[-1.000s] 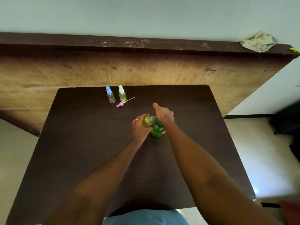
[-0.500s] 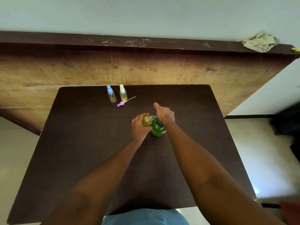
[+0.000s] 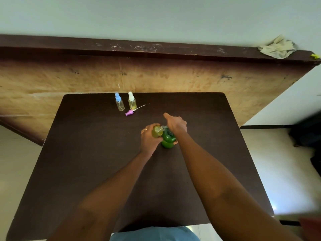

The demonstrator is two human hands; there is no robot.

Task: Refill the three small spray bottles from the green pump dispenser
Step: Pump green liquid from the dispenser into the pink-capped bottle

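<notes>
Head view: the left hand [image 3: 149, 138] grips an uncapped small bottle [image 3: 157, 131] of yellow-green liquid, tilted with its neck at the spout of the green pump dispenser [image 3: 168, 140] mid-table [image 3: 86, 153]. The right hand [image 3: 175, 124] curls over the dispenser's top, one digit pointing away. At the far edge stand a blue-capped bottle [image 3: 119, 103] and a white-capped bottle [image 3: 132, 102], a pink spray cap [image 3: 130, 112] lying beside them. No label is legible; the dark marks on the board [image 3: 173, 79] behind are too blurred to read.
</notes>
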